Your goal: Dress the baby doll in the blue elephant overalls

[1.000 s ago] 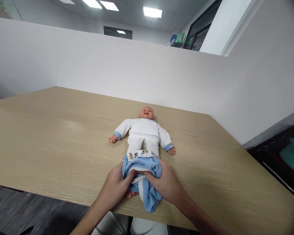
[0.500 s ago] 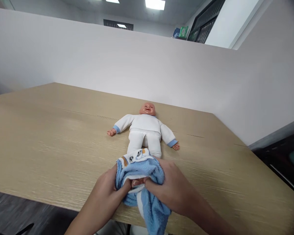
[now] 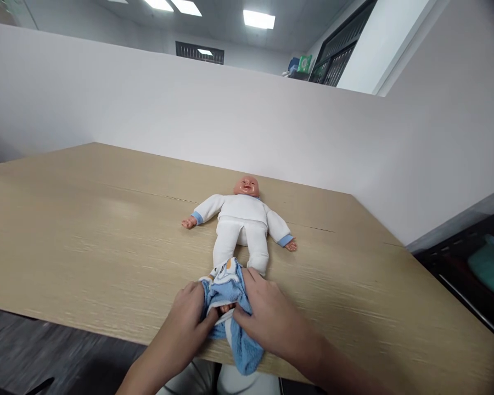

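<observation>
A baby doll (image 3: 242,220) in a white suit with blue cuffs lies on its back on the wooden table (image 3: 86,219), head away from me. A bunched blue and white fleece garment (image 3: 227,291) covers its feet at the near edge. My left hand (image 3: 188,318) grips the garment's left side with curled fingers. My right hand (image 3: 267,318) grips its right side, thumb pinching the white hem. A loose end of the garment hangs over the table's edge. The doll's feet are hidden.
A white partition wall (image 3: 189,109) runs along the table's far side. At the right stands a dark frame (image 3: 461,263) with something teal (image 3: 492,266) in it. Below the near edge lies a dark floor (image 3: 33,351).
Both hands have drawn the garment down and bunched it tighter at the doll's feet, so more of the white legs shows. The doll has not shifted.
</observation>
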A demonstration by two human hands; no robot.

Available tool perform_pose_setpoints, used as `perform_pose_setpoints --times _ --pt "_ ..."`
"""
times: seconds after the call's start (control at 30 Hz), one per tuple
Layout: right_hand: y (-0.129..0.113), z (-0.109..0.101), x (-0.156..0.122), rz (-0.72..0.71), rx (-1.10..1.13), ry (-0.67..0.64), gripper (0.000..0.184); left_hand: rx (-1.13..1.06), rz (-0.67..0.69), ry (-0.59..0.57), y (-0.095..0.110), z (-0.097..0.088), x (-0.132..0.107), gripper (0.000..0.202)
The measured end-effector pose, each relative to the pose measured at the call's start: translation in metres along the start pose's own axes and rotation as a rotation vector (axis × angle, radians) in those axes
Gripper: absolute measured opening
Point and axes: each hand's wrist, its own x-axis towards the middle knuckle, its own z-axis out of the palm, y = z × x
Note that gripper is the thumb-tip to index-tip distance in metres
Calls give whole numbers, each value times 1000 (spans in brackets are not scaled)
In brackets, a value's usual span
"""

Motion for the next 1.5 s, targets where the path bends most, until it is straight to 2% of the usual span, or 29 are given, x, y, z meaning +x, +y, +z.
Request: perform_pose_setpoints --times 0.13,0.23,0.37,0.47,0.53,0.63,0.77,0.87,0.93,1.07,1.13,1.2,1.3,1.4,1.5 --pt "7 -6 3 -90 199 3 37 -146 26 -33 0 5 1 34" --pt "13 -9 5 -151 345 3 45 -268 -16 31 2 3 3 47" --pt "19 -9 12 -169 379 82 36 -300 -10 102 3 -5 11 49" --pt "28 -11 26 -250 361 120 21 -276 15 144 4 -13 22 47" --pt "36 -17 37 -330 340 103 17 -266 16 121 6 -20 32 48" --pt "51 -31 51 -404 329 71 18 -286 30 12 11 -32 47 49" --pt "67 -42 55 -394 424 53 34 -259 82 -64 15 -50 59 56" --pt "80 -37 52 -390 559 28 31 -201 83 -116 13 -61 61 73" --pt "90 -28 52 -355 680 18 37 -171 77 -158 12 -65 61 76" --pt "106 -14 53 -209 1046 7 43 -198 60 -169 13 -64 64 58" --pt "108 -13 53 -127 1183 -17 45 -201 49 -132 14 -61 70 47" --pt "109 -15 52 -69 1260 -29 48 -157 67 -93 16 -58 78 44" --pt "109 -15 52 -46 1313 -4 55 -54 150 -82 23 -58 93 47" --pt "111 -16 53 -72 1311 -18 60 57 289 -111 39 -61 111 51" --pt "113 -23 51 -152 1135 -119 62 176 402 -254 59 -63 133 51"
